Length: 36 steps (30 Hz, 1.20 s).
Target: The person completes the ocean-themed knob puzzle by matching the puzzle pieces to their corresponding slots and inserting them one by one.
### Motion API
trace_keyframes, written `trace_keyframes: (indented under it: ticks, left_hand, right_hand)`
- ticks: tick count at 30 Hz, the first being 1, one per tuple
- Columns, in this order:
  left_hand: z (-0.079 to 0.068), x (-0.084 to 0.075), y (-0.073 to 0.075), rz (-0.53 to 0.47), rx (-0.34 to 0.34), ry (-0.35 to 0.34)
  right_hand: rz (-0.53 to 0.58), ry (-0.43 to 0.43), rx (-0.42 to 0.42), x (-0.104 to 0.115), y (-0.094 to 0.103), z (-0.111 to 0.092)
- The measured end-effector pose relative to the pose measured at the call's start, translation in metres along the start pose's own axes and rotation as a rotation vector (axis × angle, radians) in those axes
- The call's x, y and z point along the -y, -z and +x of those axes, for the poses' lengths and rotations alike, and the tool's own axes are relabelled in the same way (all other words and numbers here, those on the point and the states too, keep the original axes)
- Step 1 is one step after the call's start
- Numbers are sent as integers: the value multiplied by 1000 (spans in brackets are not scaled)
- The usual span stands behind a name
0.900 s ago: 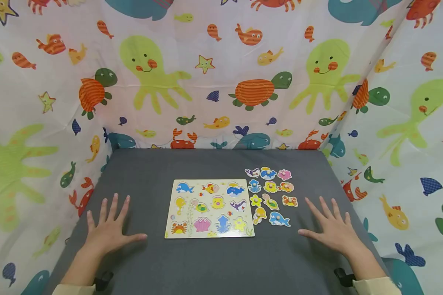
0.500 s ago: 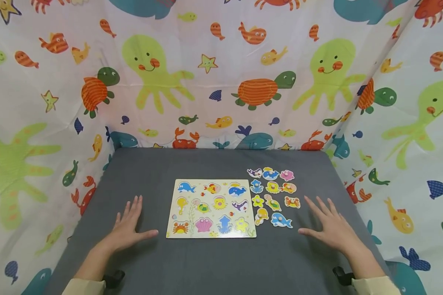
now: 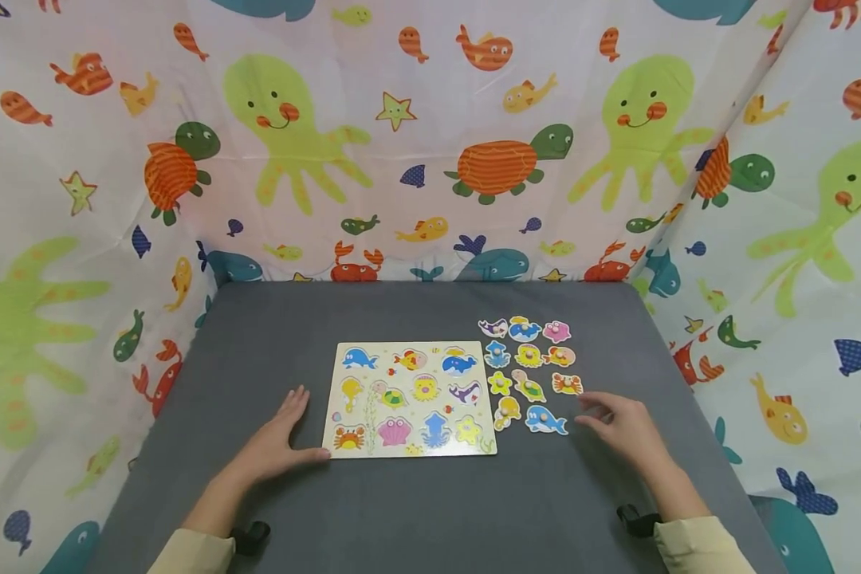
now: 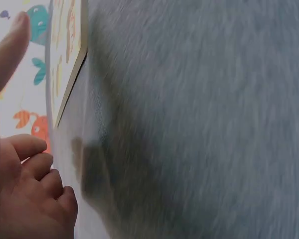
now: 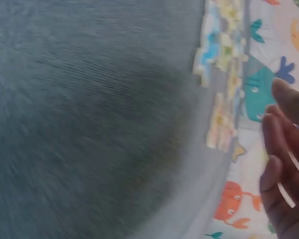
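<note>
Though neither the spread left hand (image 3: 274, 443) nor half-bent right hand (image 3: 623, 424) is occupied, pieces (image 3: 529, 387) right of the board (image 3: 410, 409) are blurred in wrist view.

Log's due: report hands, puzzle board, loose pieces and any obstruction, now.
Left hand by near left corner of puzzle board, contact unclear. Right hand beside crab piece, holding nothing. Loose pieces right of board. No obstruction seen.

Soft shadows darken the grey table (image 3: 430, 510); both wrist views blur.
</note>
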<state>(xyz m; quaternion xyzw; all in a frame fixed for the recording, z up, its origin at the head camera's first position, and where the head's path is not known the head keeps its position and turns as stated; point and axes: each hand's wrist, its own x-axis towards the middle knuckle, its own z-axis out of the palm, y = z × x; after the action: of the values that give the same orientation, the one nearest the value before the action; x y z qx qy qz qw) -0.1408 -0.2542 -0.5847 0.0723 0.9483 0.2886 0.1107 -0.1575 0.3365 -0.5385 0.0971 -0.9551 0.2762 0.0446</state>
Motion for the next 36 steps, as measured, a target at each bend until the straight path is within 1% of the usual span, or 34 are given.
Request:
trace_keyframes:
  ticks: [2, 4, 6, 9, 11, 14, 20, 23, 29, 36]
  left_hand:
    - [3, -1, -3, 3, 4, -19]
    - [6, -3, -5, -3, 6, -27]
    - [8, -3, -6, -17, 9, -25]
    - [11, -3, -8, -22, 12, -16]
    - [11, -3, -10, -12, 11, -16]
    - [11, -3, -15, 14, -2, -26]
    - [12, -5, -19, 58, -41, -49]
    - [11, -6, -19, 67, -52, -52]
    - [11, -7, -19, 63, -34, -31]
    - [12, -8, -25, 68, -16, -34]
  right_hand:
    - [24, -17, -20, -1, -9, 3]
    - [59, -51, -25, -2, -18, 7]
    - [96, -94, -22, -3, -27, 11]
    - [161, -132, -7, -3, -39, 16]
    - [186, -142, 9, -2, -47, 19]
    - [208, -135, 26, -1, -54, 21]
    - [187, -51, 12, 0, -60, 26]
    - [165, -30, 9, 0, -61, 27]
    - [151, -58, 25, 0, -64, 25]
    - [135, -73, 40, 1, -62, 21]
